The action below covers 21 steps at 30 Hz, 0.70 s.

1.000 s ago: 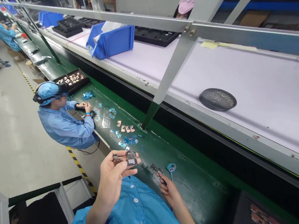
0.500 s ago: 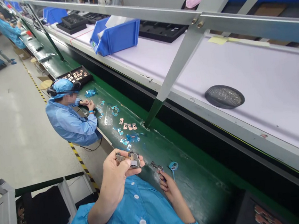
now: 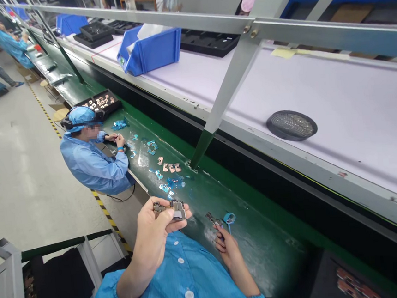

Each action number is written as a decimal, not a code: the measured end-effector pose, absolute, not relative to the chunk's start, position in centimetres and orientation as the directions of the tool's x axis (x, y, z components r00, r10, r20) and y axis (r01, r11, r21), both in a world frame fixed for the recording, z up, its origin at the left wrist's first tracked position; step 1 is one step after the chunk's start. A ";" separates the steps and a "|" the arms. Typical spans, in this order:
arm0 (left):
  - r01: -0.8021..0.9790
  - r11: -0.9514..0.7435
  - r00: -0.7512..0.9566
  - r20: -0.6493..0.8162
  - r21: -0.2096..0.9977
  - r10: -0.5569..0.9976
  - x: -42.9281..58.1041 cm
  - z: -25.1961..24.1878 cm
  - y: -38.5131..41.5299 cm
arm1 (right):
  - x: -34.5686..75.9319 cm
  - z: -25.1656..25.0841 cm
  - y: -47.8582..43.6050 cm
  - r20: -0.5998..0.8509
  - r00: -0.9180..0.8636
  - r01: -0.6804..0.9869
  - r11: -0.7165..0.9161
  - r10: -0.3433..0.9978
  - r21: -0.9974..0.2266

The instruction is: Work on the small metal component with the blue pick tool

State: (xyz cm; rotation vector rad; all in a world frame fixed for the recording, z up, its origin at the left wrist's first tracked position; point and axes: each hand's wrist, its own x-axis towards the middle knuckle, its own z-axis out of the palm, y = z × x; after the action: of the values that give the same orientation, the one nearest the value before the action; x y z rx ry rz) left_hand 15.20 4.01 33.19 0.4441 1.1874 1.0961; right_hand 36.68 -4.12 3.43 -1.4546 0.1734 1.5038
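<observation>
My left hand [image 3: 153, 234] is raised in front of my blue smock, its fingers pinching a small metal part [image 3: 171, 209] with a grey square face. My right hand [image 3: 228, 248] rests low on the green bench [image 3: 263, 250], fingers closed on a second small metal piece [image 3: 213, 220]. A blue loop of tape or strap [image 3: 228, 219] lies on the bench just right of that piece.
A person in a blue smock and cap [image 3: 89, 154] sits further along the bench, among scattered blue and copper parts [image 3: 162, 170] and a black parts tray [image 3: 99, 103]. Beyond, a white conveyor carries a blue bin [image 3: 150, 49], black trays [image 3: 210, 41] and a round mesh dish [image 3: 291, 125].
My right hand has slid slightly right and forward with its piece, closer to the blue loop. My left hand keeps its part at nearly the same height.
</observation>
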 end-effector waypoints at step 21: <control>-0.439 0.440 -0.021 -0.498 0.784 0.867 15.4 32.8 3.2 | 37.0 3.3 -4.6 -0.818 0.245 -0.715 -0.473 0.519 -0.515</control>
State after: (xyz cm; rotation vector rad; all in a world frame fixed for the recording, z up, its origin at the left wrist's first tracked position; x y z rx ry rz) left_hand 15.36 3.16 32.82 0.4624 1.1772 1.1002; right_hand 37.02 -4.57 3.31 -1.4585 0.1948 1.4681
